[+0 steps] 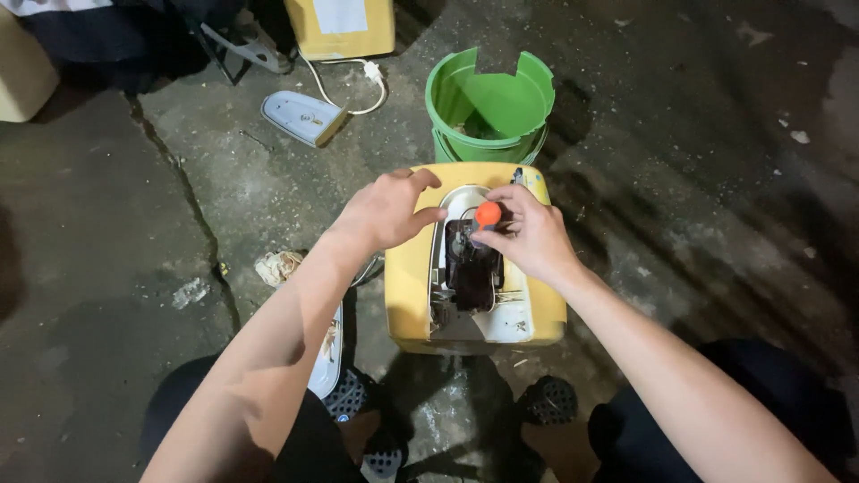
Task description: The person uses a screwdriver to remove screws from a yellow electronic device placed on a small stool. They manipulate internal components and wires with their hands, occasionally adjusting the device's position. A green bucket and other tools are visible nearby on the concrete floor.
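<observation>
— While the yellow appliance (407, 277) lies on the concrete floor (107, 295), where are the hands?
— Left hand (386, 211) rests on its upper left edge, fingers bent, grasping nothing I can see. Right hand (530, 234) pinches a screwdriver with orange handle (488, 214) over the open middle, where dark parts (472, 266) show.
— And around the appliance?
— Behind it, touching, a green bucket (490, 103); far left behind, a white cover plate (302, 116) with cable (344, 85)

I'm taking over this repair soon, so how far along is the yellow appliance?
Done: the yellow appliance lies opened, its white panel off on the floor. In hand: the right hand holds an orange-handled tool at the dark inner part; the left hand steadies. Left: that part remains inside, the panel unfitted.
</observation>
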